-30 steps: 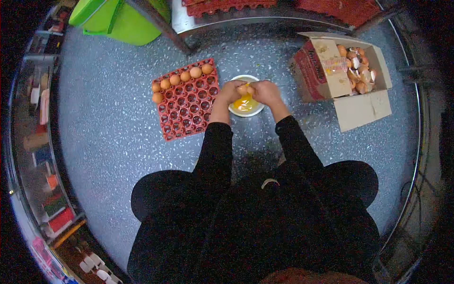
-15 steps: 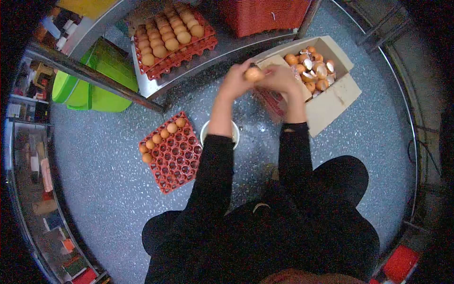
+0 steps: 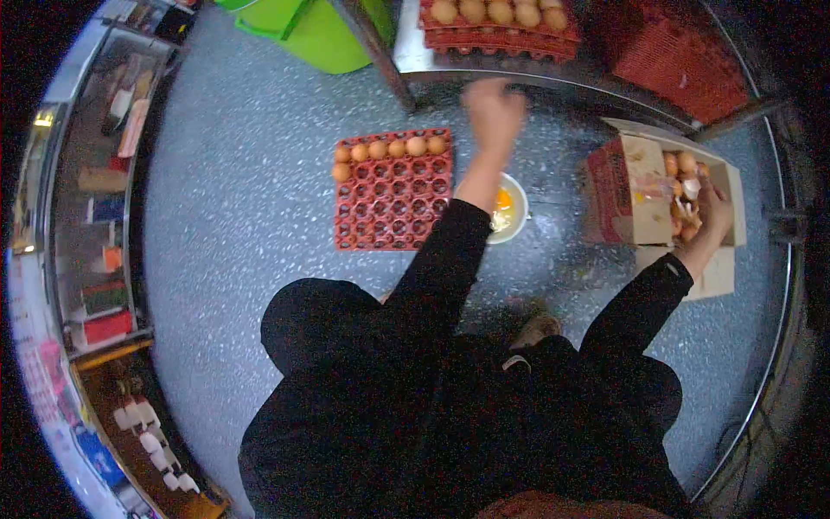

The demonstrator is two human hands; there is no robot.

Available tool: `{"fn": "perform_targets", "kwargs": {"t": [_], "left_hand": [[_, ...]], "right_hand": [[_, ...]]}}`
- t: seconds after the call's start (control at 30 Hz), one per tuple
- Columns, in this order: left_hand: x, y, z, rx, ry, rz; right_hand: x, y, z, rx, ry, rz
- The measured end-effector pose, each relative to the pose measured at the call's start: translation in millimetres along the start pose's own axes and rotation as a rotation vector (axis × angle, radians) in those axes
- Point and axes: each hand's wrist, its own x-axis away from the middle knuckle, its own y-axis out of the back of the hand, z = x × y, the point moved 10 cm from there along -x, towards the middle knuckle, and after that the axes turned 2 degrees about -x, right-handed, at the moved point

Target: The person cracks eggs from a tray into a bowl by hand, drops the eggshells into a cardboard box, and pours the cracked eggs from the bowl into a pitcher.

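My left hand [image 3: 494, 112] is raised beyond the bowl, its fingers curled and blurred; whether it holds anything is hidden. My right hand [image 3: 714, 214] reaches into the cardboard box [image 3: 650, 212] at the right, over eggshells [image 3: 690, 186], with its fingers smeared by motion. The white bowl [image 3: 523, 212] with raw egg in it stands on the floor, partly behind my left forearm. Left of the bowl lies a red egg tray [image 3: 389, 208]; brown eggs [image 3: 398, 149] fill its far row and one more sits at its left edge.
A metal shelf [image 3: 553, 80] at the back bears stacked trays of eggs [image 3: 500, 39] and a stack of red trays [image 3: 679, 60]. Left of it stands a green bin [image 3: 324, 35], beside the shelf's leg [image 3: 376, 56]. A shelf unit [image 3: 104, 216] runs along the left side.
Earlier my hands were together with an egg between them, first over the bowl, then beyond it. Now they are apart, the right one over the box. The view has also shifted.
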Motion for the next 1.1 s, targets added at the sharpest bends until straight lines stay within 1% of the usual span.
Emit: {"fn": "perform_targets", "kwargs": {"t": [0.03, 0.07, 0.1, 0.13, 0.17, 0.2, 0.23, 0.27, 0.3, 0.33, 0.4, 0.43, 0.47, 0.5, 0.53, 0.57, 0.6, 0.63, 0.67, 0.7, 0.73, 0.8, 0.83, 0.87, 0.9, 0.93, 0.97, 1.0, 1.03, 1.07, 1.1], "left_hand": [[-2, 34, 55, -0.216, 0.176, -0.064], [0, 55, 124, -0.251, 0.557, 0.073], [5, 102, 153, -0.684, 0.474, -0.123], [20, 132, 209, -0.849, 0.743, -0.144], [28, 163, 229, -0.883, 0.857, -0.201], [37, 189, 248, -0.911, 0.967, -0.258], [43, 205, 269, -0.914, 0.969, -0.261], [42, 196, 301, -1.016, 0.848, 0.016], [41, 180, 322, -1.099, 0.71, 0.294], [40, 183, 339, -1.095, 0.704, 0.297], [52, 174, 375, -0.933, 0.841, 0.43], [52, 173, 383, -1.056, 0.661, 0.383], [60, 171, 404, -1.045, 0.656, 0.405], [61, 168, 418, -1.015, 0.6, 0.441], [63, 160, 429, -0.986, 0.546, 0.471], [62, 174, 408, -0.896, 0.653, 0.353], [63, 176, 401, -0.892, 0.649, 0.362], [63, 182, 394, -0.91, 0.658, 0.333], [59, 186, 383, -0.926, 0.666, 0.301], [55, 205, 348, -1.054, 0.778, 0.022], [47, 197, 312, -1.05, 0.78, 0.029], [42, 181, 252, -0.706, 0.884, 0.009], [35, 154, 224, -0.477, 0.722, 0.05], [54, 113, 227, -0.164, 0.818, 0.217], [80, 71, 224, 0.16, 0.969, 0.38], [108, 34, 215, 0.401, 1.135, 0.533], [117, 25, 174, 0.612, 1.115, 0.495], [147, -3, 177, 0.786, 1.196, 0.534], [157, -4, 153, 0.757, 1.213, 0.569], [169, -15, 155, 0.765, 1.214, 0.57], [190, -34, 159, 0.932, 1.239, 0.613]], "right_hand": [[20, -7, 32, -0.077, 0.077, 0.009], [44, -13, 68, -0.155, 0.154, 0.024], [76, -28, 99, -0.332, 0.071, 0.146], [95, -45, 113, -0.503, -0.016, 0.271], [94, -56, 138, -0.338, 0.241, 0.301], [110, -71, 153, -0.379, 0.209, 0.383], [140, -84, 177, -0.416, 0.176, 0.465], [176, -97, 190, -0.559, 0.013, 0.575], [194, -110, 193, -0.629, -0.057, 0.654], [212, -124, 196, -0.693, -0.134, 0.729], [227, -172, 182, -0.625, -0.131, 0.871], [236, -191, 172, -0.563, -0.151, 0.962], [247, -202, 166, -0.544, -0.179, 1.005], [261, -212, 160, -0.524, -0.208, 1.052], [269, -219, 153, -0.517, -0.219, 1.042], [284, -231, 151, -0.596, -0.249, 1.129], [297, -243, 147, -0.679, -0.276, 1.214], [302, -256, 134, -0.679, -0.28, 1.206], [313, -273, 124, -0.749, -0.289, 1.282], [322, -284, 117, -0.817, -0.298, 1.357], [328, -290, 112, -0.811, -0.301, 1.351], [338, -303, 109, -0.693, -0.208, 1.226], [347, -318, 103, -0.691, -0.21, 1.224], [338, -326, 99, -0.611, -0.024, 1.035], [331, -322, 104, -0.524, 0.154, 0.841], [339, -315, 115, -0.518, 0.156, 0.839], [341, -285, 142, -0.564, 0.273, 0.695], [344, -260, 161, -0.603, 0.386, 0.551], [348, -274, 154, -0.737, 0.286, 0.626], [348, -271, 155, -0.731, 0.291, 0.624], [353, -261, 161, -0.642, 0.391, 0.599]]}}
